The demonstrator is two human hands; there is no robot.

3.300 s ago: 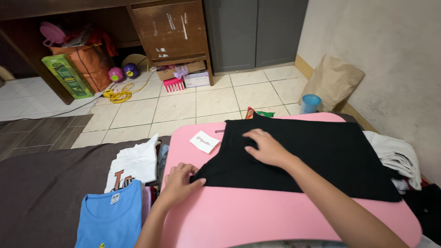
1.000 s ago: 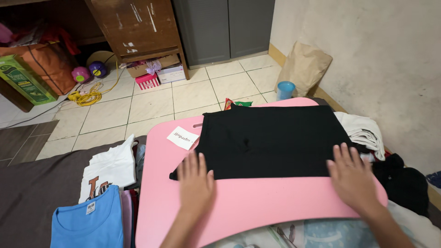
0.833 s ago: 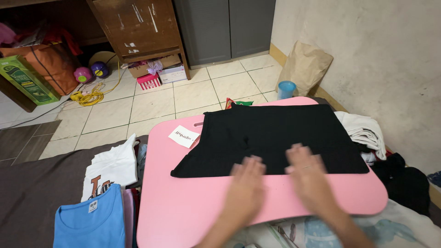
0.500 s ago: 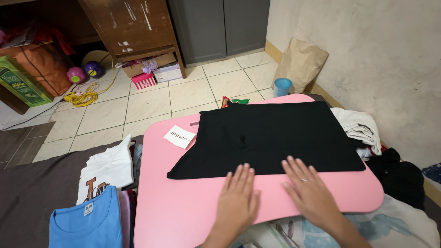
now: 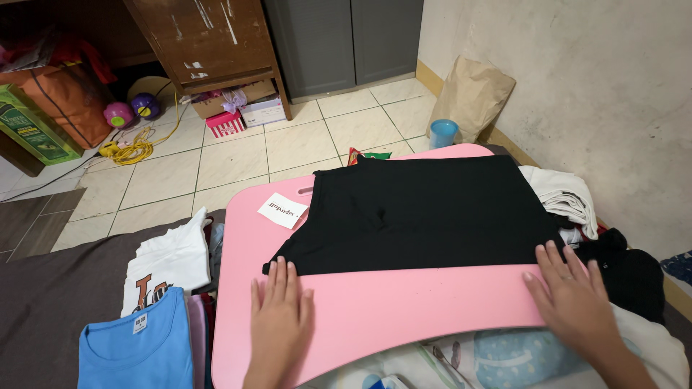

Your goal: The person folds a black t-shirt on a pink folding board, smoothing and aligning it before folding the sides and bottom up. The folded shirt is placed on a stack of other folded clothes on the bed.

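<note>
Both hands flat, fingers spread, L hand & R hand on pink board w/ black garment

1. This is a room in a home, seen from a low seat near the floor.
2. The tiled floor carries household clutter: toy balls, a yellow cord, small boxes, a paper bag and a blue cup.
3. A worn wooden cabinet and grey doors stand against the plain wall.
4. Folded shirts and other laundry lie around a pink lap table.
</note>
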